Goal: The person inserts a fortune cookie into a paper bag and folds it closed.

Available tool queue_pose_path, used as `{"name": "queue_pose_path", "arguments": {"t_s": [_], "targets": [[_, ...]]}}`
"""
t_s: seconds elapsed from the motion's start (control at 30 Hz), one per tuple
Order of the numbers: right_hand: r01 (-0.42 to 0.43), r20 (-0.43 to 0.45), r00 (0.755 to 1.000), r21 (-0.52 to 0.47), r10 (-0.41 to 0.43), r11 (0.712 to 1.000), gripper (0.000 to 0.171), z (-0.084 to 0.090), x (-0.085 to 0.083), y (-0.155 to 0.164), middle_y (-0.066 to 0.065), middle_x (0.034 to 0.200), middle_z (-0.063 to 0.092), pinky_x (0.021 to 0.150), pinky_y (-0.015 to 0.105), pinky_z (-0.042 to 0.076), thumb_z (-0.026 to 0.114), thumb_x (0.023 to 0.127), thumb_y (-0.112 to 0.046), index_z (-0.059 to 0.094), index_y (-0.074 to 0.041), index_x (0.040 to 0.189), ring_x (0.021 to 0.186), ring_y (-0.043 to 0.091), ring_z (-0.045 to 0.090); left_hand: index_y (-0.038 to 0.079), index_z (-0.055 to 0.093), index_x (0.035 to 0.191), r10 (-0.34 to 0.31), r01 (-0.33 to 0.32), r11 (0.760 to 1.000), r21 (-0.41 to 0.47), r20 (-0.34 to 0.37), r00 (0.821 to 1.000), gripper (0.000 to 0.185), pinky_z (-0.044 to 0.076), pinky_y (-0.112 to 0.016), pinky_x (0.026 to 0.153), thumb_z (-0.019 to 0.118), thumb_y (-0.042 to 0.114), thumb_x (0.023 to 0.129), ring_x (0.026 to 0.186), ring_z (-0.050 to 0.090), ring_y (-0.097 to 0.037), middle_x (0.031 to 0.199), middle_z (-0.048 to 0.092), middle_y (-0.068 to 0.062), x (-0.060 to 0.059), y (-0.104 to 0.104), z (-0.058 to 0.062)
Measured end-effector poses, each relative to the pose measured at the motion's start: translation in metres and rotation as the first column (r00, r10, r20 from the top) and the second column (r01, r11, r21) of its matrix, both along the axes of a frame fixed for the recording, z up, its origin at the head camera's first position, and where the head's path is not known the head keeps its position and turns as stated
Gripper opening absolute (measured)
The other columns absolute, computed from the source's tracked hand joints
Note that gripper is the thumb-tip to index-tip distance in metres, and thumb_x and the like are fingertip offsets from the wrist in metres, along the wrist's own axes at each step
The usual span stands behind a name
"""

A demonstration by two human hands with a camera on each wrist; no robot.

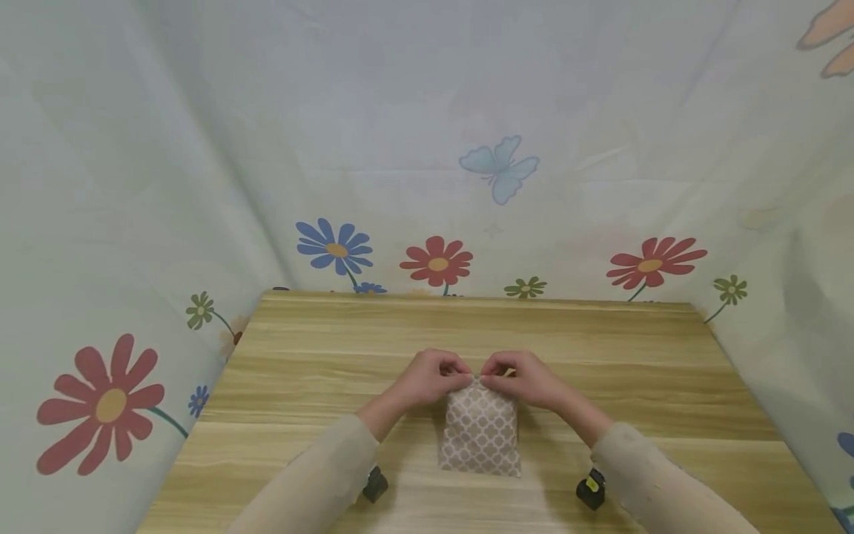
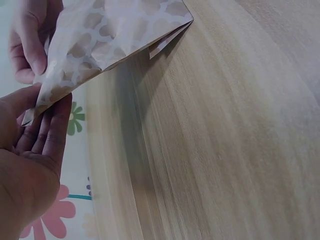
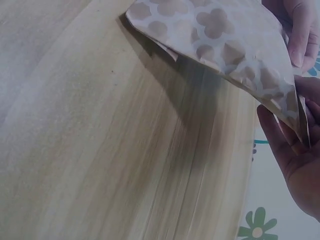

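A small paper bag (image 1: pixel 482 433) with a tan and white quatrefoil pattern lies on the wooden table (image 1: pixel 320 356), its far edge lifted. My left hand (image 1: pixel 434 376) pinches the bag's top edge from the left. My right hand (image 1: pixel 520 378) pinches the same edge from the right, the two hands almost touching. In the left wrist view the bag (image 2: pixel 107 37) rises off the table toward my left hand (image 2: pixel 42 125), with fingers of the other hand above. In the right wrist view the bag (image 3: pixel 225 45) slopes up to my right hand (image 3: pixel 295 140).
A pale cloth printed with flowers and a butterfly (image 1: pixel 500 167) hangs behind and at both sides of the table. A small black device sits under each wrist, left (image 1: pixel 375 485) and right (image 1: pixel 591 489). Bare wood surrounds the bag.
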State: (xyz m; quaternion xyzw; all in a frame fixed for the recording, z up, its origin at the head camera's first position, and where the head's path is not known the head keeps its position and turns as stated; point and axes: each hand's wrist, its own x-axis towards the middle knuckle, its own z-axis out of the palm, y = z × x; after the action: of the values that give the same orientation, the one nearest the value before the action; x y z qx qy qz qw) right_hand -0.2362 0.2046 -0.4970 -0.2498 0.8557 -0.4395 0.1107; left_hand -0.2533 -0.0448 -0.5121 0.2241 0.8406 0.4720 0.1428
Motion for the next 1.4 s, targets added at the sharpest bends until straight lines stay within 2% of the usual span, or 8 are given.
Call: {"name": "queue_pose_path", "arguments": {"t_s": [0.53, 0.7, 1.1, 1.4], "targets": [[0.003, -0.069, 0.998, 0.032, -0.001, 0.999, 0.004, 0.004, -0.001, -0.002, -0.005, 0.095, 0.075, 0.08, 0.029, 0.059, 0.074, 0.102, -0.016, 0.077, -0.014, 0.1, 0.091, 0.011, 0.068, 0.021, 0.081, 0.095, 0.015, -0.014, 1.0, 0.006, -0.061, 0.998, 0.009, 0.056, -0.028, 0.079, 0.075, 0.02, 0.102, 0.086, 0.066, -0.009, 0.09, 0.074, 0.011, 0.004, 0.002, 0.005], [0.016, -0.044, 0.999, 0.066, -0.013, 0.998, 0.004, 0.004, 0.001, 0.004, -0.008, 0.093, 0.073, 0.08, 0.028, 0.058, 0.073, 0.102, -0.017, 0.076, -0.016, 0.1, 0.088, 0.009, 0.067, 0.019, 0.081, 0.095, 0.019, -0.018, 0.999, 0.027, -0.064, 0.998, 0.008, 0.057, -0.028, 0.08, 0.076, 0.018, 0.101, 0.086, 0.066, -0.009, 0.091, 0.075, 0.01, 0.005, 0.001, 0.005], [0.019, -0.033, 0.999, 0.006, -0.019, 1.0, 0.006, 0.004, 0.005, 0.013, -0.002, 0.094, 0.074, 0.077, 0.028, 0.059, 0.073, 0.103, -0.016, 0.077, -0.011, 0.101, 0.087, 0.012, 0.067, 0.02, 0.08, 0.095, 0.024, -0.023, 0.999, 0.022, -0.057, 0.998, 0.008, 0.057, -0.03, 0.081, 0.076, 0.02, 0.101, 0.087, 0.066, -0.009, 0.091, 0.074, 0.011, 0.007, -0.002, 0.004], [0.044, -0.061, 0.997, 0.015, -0.043, 0.999, 0.006, 0.001, 0.007, 0.023, -0.004, 0.093, 0.074, 0.081, 0.029, 0.058, 0.075, 0.102, -0.017, 0.077, -0.012, 0.1, 0.088, 0.011, 0.067, 0.021, 0.081, 0.095, 0.033, -0.031, 0.999, 0.021, -0.067, 0.997, 0.008, 0.056, -0.029, 0.08, 0.076, 0.022, 0.101, 0.086, 0.066, -0.009, 0.09, 0.074, 0.012, 0.005, -0.004, 0.001]]}}
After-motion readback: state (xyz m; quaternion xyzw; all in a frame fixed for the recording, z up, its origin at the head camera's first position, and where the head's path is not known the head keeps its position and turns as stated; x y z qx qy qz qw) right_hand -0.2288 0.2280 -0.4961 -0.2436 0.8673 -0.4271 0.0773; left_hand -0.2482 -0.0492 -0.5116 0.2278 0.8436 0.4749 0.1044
